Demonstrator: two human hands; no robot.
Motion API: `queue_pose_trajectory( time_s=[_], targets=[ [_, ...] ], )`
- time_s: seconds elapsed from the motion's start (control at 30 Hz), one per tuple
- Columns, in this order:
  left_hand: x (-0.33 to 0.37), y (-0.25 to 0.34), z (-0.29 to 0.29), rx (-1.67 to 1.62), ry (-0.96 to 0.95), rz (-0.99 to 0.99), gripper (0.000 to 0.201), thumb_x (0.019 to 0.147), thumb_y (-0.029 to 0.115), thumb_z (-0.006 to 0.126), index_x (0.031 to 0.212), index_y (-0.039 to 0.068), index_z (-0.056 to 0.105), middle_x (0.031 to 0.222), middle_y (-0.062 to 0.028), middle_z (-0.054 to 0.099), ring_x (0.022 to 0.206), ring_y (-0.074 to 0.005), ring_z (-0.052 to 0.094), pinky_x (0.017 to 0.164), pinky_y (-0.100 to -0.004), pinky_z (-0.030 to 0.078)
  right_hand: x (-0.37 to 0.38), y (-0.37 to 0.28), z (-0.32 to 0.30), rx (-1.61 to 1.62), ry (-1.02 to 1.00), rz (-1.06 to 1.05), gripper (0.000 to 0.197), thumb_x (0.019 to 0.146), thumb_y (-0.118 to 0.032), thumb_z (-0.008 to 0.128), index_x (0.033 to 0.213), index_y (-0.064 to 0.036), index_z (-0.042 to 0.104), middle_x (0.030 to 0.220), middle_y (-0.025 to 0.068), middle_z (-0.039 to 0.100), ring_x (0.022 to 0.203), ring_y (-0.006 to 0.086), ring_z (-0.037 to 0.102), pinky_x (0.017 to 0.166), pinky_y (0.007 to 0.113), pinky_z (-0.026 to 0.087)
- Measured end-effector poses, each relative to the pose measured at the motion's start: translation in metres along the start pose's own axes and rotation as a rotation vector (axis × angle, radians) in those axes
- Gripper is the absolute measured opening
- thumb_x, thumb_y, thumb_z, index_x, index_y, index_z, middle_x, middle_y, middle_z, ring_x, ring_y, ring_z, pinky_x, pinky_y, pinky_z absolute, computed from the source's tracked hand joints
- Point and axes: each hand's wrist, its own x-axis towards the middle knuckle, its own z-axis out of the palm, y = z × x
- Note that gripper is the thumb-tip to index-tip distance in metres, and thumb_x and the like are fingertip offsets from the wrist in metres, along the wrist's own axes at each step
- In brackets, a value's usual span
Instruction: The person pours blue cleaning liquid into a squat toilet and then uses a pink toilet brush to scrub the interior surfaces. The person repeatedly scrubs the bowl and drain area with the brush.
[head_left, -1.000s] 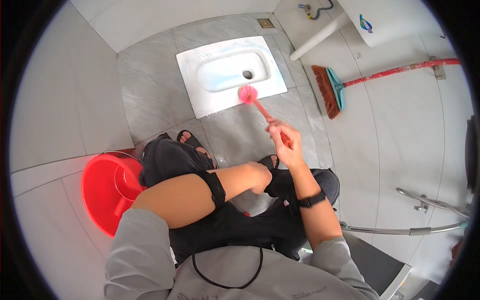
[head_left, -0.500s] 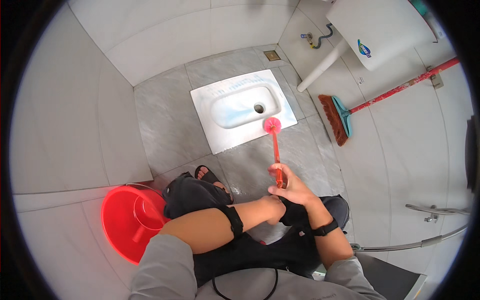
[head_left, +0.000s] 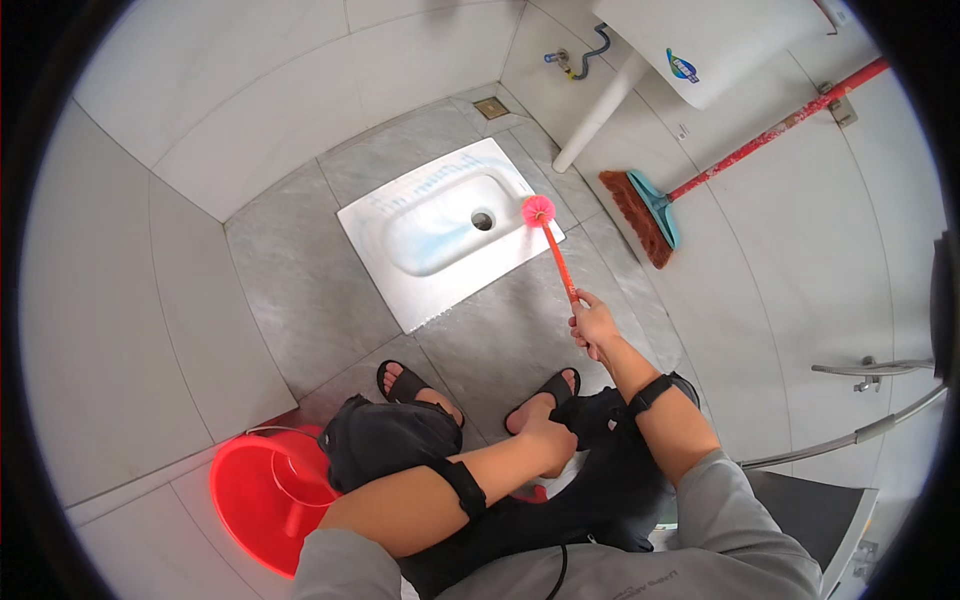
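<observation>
My right hand [head_left: 594, 328] is closed around the orange handle of a toilet brush [head_left: 560, 264]. The brush points away from me, its round pink bristle head [head_left: 538, 210] over the right end of a white squat toilet [head_left: 440, 300]. Whether the bristles touch the rim cannot be told. Pale blue streaks mark the toilet's basin and far rim, and a dark drain hole [head_left: 482, 220] shows at the basin's right end. Bent in front of my right knee, my left hand [head_left: 548, 443] looks closed on the dark trouser leg [head_left: 600, 418]; its fingertips are mostly hidden.
A red bucket [head_left: 245, 490] with a red dipper inside stands at my left. A broom [head_left: 650, 215] leans along the right wall, below a white cistern [head_left: 720, 50] and its pipe [head_left: 600, 115]. A metal hose [head_left: 830, 445] curves at the right. A floor drain [head_left: 491, 107] lies at the back.
My right hand has moved forward and right, its loose hold now wrapped round the handle. The brush head has shifted rightward along the toilet's rim. My view has shifted too; the left hand stays by the knee.
</observation>
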Motion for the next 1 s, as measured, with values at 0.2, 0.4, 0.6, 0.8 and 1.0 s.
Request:
queue_pose_trajectory(
  time_s=[0.2, 0.4, 0.6, 0.8, 1.0],
  targets=[
    [0.000, 0.002, -0.012, -0.095, -0.105, 0.029, 0.048, 0.077, 0.009, 0.070, 0.124, 0.003, 0.061, 0.113, -0.0173, 0.071, 0.109, -0.0307, 0.068, 0.087, -0.0424, 0.056, 0.084, -0.030, 0.031, -0.187, 0.048, -0.170, 0.048, 0.101, -0.021, 0.042, 0.149, -0.0167, 0.045, 0.065, 0.0045, 0.050, 0.047, 0.0150, 0.048, 0.039, 0.032, 0.039],
    [0.010, 0.001, 0.002, -0.096, 0.077, 0.033, 0.026, 0.075, 0.009, 0.069, 0.101, 0.006, 0.076, 0.106, -0.0132, 0.075, 0.102, -0.0283, 0.072, 0.084, -0.0402, 0.055, 0.106, -0.053, -0.025, -0.475, 0.003, -0.370, 0.041, 0.101, -0.022, 0.039, 0.136, -0.0106, 0.056, 0.063, 0.0113, 0.056, 0.043, 0.0207, 0.051, 0.039, 0.037, 0.041],
    [-0.005, 0.012, -0.004, -0.010, 0.153, -0.031, 0.029, 0.081, 0.015, 0.072, 0.109, 0.009, 0.074, 0.113, -0.0102, 0.072, 0.106, -0.0290, 0.070, 0.087, -0.0468, 0.053, -0.015, -0.027, -0.121, -0.579, -0.119, 0.042, 0.045, 0.102, -0.030, 0.044, 0.146, -0.0208, 0.051, 0.065, 0.0033, 0.048, 0.043, 0.0129, 0.043, 0.038, 0.029, 0.035],
    [-0.007, 0.020, 0.004, -0.043, 0.119, 0.070, 0.032, 0.084, 0.017, 0.068, 0.114, 0.008, 0.067, 0.105, -0.0149, 0.071, 0.100, -0.0303, 0.070, 0.086, -0.0437, 0.053, 0.044, -0.039, -0.117, -0.434, -0.119, 0.023, 0.047, 0.103, -0.035, 0.045, 0.149, -0.0249, 0.046, 0.065, 0.0041, 0.048, 0.043, 0.0112, 0.040, 0.038, 0.029, 0.033],
    [0.010, 0.001, 0.001, -0.095, 0.108, 0.027, 0.028, 0.081, 0.013, 0.069, 0.107, 0.006, 0.070, 0.105, -0.0138, 0.072, 0.099, -0.0297, 0.071, 0.084, -0.0428, 0.054, 0.151, -0.100, -0.029, -0.346, -0.054, -0.095, 0.040, 0.102, -0.030, 0.044, 0.140, -0.0216, 0.054, 0.068, 0.0088, 0.055, 0.047, 0.0194, 0.048, 0.042, 0.037, 0.038]
  ],
)
